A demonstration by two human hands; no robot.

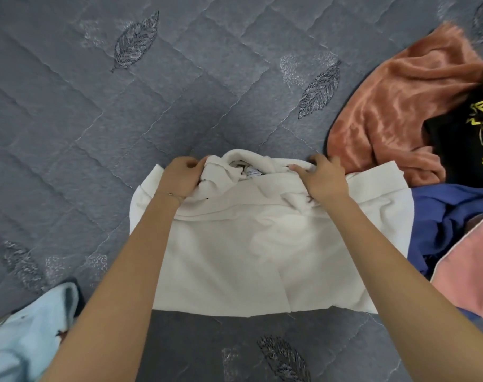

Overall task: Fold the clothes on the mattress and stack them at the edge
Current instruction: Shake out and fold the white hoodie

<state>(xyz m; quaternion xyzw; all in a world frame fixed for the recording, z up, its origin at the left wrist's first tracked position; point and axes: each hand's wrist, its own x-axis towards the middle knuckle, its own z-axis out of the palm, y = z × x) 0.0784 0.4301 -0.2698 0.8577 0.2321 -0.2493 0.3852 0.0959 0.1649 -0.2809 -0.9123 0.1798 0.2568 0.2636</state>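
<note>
Head view: both hands (179, 177) (321, 176) grip the cream garment's (234, 257) bunched collar on the mattress (97, 119).

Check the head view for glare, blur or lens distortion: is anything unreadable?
Head view: soft, even light, faint shadows; the cream fleece garment is slightly overexposed, texture washed out; wide-angle distortion bends the frame edges; the grey quilted mattress stitching is sharp; left hand and right hand show no blur.

Both hands (181, 177) (321, 179) grip cream garment (262, 257) on mattress (124, 119).
</note>
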